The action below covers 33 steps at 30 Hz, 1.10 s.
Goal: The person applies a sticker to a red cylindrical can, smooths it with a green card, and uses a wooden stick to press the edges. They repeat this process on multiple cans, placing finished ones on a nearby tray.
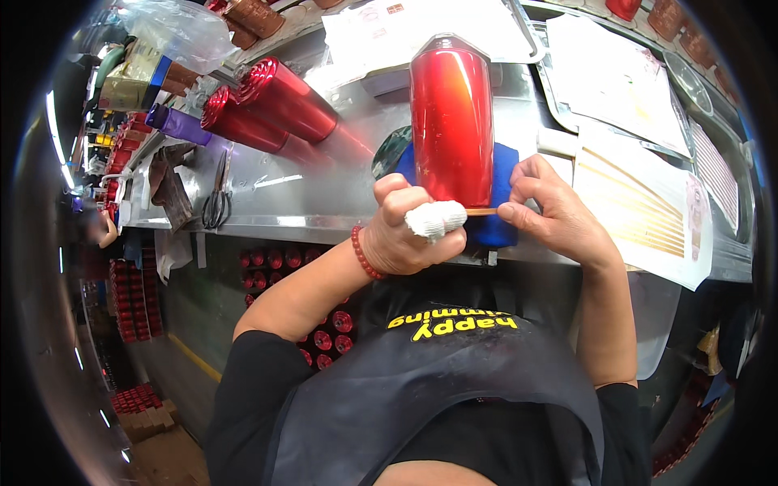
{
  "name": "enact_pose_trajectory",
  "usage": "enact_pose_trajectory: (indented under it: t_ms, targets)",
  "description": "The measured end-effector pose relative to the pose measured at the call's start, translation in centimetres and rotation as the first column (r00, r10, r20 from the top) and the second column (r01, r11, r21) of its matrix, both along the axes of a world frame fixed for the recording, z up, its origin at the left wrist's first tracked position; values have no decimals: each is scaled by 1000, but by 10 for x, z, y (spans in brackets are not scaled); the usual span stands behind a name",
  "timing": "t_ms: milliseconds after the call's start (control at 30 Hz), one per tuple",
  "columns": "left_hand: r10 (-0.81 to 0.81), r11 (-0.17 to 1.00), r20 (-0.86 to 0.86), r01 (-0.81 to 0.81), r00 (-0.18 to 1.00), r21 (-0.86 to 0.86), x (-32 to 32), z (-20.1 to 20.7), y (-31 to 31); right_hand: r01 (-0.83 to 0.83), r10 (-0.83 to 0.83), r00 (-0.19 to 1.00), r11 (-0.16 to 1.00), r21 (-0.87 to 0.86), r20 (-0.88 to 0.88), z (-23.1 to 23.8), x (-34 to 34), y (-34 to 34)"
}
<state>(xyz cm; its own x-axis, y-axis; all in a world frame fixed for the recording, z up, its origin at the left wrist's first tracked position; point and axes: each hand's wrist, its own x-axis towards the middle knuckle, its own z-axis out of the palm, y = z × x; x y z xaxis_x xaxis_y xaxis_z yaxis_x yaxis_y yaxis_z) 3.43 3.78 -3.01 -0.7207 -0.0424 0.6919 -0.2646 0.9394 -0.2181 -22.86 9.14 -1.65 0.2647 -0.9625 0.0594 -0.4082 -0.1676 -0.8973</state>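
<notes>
Red flask (pixel 451 121) upright on a blue pad (pixel 504 202) at the near edge of the steel bench (pixel 324 194), glossy, with a metal top. Thin gold strip (pixel 481 211) across its base, pinched at both ends.

Left hand (pixel 405 235) closed on the strip's left end, index finger wrapped in white tape (pixel 433 219), red bead bracelet (pixel 361 253) at the wrist. Right hand (pixel 551 212) pinching the right end between thumb and forefinger, other fingers curled against the pad. Both forearms coming up from below, over a dark apron (pixel 454 389) with yellow lettering.

Sheet with gold stripes (pixel 648 211) just right of the flask, hanging over the bench edge. White papers (pixel 616 77) behind, toward the right. Two more red flasks (pixel 267 109) lying on their sides at left rear, purple tube (pixel 178 123) beside them. Scissors (pixel 217 198) flat on the bench, well left of the hands. Clear plastic bag (pixel 174 28) at top left. Rows of red caps (pixel 279 257) on a shelf under the bench; more red stock stacked far left.
</notes>
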Motion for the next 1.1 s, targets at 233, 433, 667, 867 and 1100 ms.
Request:
enact_pose_trajectory:
  t_ms: [233,433,667,867,1100]
  targets:
    - [-90,996,59,91,994,-9,-16,8,-5,11,-11,1000,1000,-21,3,1,1,3]
    - [-20,1000,10,20,1000,19,-3,4,0,20,-21,1000,998,-56,-19,2,4,1]
    - [-87,996,112,89,990,-7,-22,18,-4,28,-30,999,998,-52,-35,-1,3,2]
    - [148,989,58,-148,987,-16,-21,24,8,7,-7,1000,995,-97,7,-10,2,-1]
    - [471,834,143,-492,870,248,-17,29,20,24,-25,999,999,-35,-38,1,4,2]
